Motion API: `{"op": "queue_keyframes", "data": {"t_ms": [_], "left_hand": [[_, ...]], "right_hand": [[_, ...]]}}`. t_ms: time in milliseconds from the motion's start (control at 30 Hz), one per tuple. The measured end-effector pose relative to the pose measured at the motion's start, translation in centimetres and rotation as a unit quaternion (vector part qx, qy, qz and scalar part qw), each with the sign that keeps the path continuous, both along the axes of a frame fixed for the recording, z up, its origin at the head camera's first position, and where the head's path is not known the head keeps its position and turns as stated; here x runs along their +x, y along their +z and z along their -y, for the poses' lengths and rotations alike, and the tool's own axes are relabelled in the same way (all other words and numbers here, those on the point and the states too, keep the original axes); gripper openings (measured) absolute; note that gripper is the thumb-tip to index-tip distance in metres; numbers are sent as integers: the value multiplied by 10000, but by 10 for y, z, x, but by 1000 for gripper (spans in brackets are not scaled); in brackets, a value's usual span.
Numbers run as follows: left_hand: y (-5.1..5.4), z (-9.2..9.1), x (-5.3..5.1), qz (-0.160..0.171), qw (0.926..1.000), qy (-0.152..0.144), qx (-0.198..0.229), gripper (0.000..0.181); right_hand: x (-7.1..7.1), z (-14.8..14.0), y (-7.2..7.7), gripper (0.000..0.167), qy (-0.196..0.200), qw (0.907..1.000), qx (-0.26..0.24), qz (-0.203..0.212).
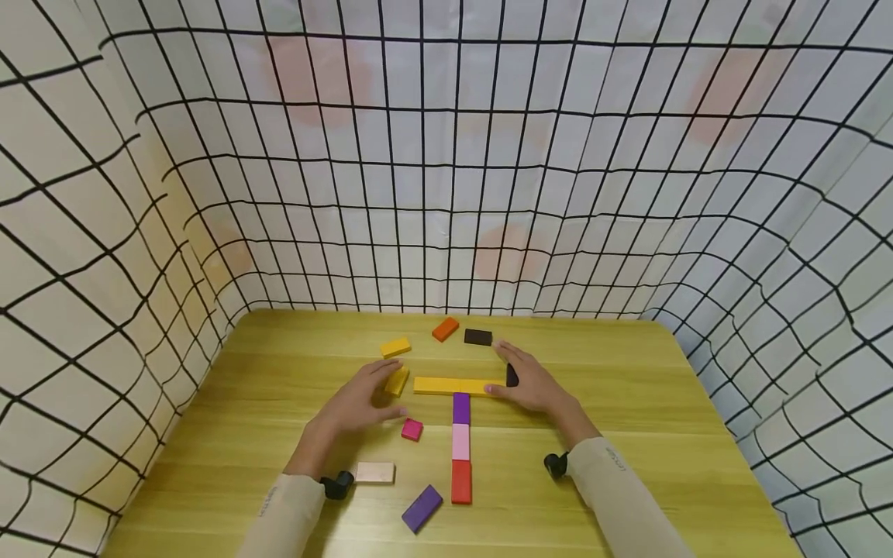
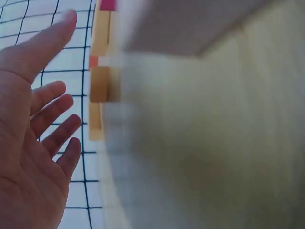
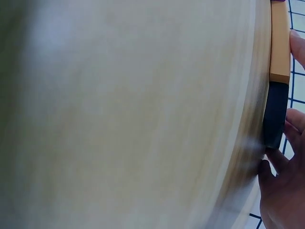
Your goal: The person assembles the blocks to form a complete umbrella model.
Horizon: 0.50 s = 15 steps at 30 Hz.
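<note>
My right hand (image 1: 533, 384) is at the right end of a row of yellow blocks (image 1: 436, 385), its thumb by the end yellow block. Its fingers touch a black block (image 3: 276, 114) that abuts the yellow one in the right wrist view. Below the row runs a column of purple (image 1: 461, 408), pink (image 1: 461, 442) and red (image 1: 461, 482) blocks. My left hand (image 1: 359, 399) holds nothing, fingers spread and relaxed in the left wrist view. Closest to it are a tilted yellow block (image 1: 398, 381) and a small magenta block (image 1: 412, 429).
Behind the row lie a yellow block (image 1: 395, 347), an orange block (image 1: 445, 329) and another black block (image 1: 477, 337). Nearer are a beige block (image 1: 375, 473) and a loose purple block (image 1: 422, 509). Black wire mesh (image 1: 446, 166) borders the wooden table (image 1: 628, 496) at the back and sides.
</note>
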<state>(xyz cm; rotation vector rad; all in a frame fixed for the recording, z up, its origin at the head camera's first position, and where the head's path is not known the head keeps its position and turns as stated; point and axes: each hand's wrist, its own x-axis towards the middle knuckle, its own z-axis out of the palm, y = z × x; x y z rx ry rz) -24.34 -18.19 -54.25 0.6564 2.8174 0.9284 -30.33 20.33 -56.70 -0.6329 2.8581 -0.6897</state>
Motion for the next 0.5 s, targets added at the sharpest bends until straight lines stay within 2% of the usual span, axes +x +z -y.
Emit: {"op": "queue_keyframes", "data": {"t_ms": [133,500], "left_hand": [[-6,6,-3,29,9999,84,115,88],[-11,10,-7,-189,9989,-66,413,64]], "right_hand": [[1,-1,1,101,-36,10000,-57,10],[4,2,5,99,-22,9998,-214,3]]}}
